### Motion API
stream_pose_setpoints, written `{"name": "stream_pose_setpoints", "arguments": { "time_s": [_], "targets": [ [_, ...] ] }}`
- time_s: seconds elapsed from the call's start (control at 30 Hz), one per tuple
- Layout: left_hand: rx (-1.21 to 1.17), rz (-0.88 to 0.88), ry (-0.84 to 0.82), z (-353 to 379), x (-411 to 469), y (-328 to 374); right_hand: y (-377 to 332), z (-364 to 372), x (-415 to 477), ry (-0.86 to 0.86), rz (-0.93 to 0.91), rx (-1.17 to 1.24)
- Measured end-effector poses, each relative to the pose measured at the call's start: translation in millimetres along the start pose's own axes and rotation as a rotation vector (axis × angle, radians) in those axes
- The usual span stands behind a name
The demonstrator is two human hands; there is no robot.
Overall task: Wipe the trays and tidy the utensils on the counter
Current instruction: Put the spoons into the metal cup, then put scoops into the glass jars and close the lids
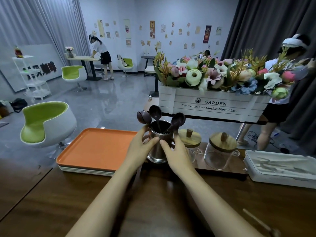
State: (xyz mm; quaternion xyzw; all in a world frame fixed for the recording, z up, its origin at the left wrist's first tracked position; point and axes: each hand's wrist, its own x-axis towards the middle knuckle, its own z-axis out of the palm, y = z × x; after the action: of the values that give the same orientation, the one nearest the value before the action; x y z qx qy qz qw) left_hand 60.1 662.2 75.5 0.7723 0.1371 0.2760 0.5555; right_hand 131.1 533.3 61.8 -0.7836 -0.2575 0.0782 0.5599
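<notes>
On the desk (pixel 153 202), beside the orange trays (pixel 95 147): metal cup (pixel 156 154) of leaning spoons (pixel 177 119), left hand (pixel 138 151) and right hand (pixel 177 156) each in a curled grip round it. Probably top-heavy; risk of spilt spoons or a knocked jar (pixel 189 142) through hasty tilting.

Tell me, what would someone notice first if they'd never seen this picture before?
Probably the big white box marked GARDEN, packed with colourful flowers, raised at the back of the counter, right of centre. Next comes the bright orange tray on the left. In the middle, the left hand and right hand both grip a metal cup holding dark spoons.
</notes>
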Motion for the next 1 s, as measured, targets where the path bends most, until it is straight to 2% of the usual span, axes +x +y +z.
{"name": "stream_pose_setpoints", "arguments": {
  "time_s": [0.2, 0.67, 0.8, 1.0],
  "targets": [
    [-0.076, -0.007, 0.002, 0, 2, -10, 0, -1, 3, -0.014, 0.017, -0.067],
    [-0.064, -0.086, 0.01, 6, -6, -30, 18, 7, -14, -0.088, 0.078, 0.088],
    [-0.023, -0.111, 0.096, 10, -26, -37, 25, -9, -33, -0.066, 0.107, 0.117],
    [-0.085, -0.155, 0.257, 43, -95, -42, 45, -45, -70, -0.047, 0.116, 0.101]
  ]
}}
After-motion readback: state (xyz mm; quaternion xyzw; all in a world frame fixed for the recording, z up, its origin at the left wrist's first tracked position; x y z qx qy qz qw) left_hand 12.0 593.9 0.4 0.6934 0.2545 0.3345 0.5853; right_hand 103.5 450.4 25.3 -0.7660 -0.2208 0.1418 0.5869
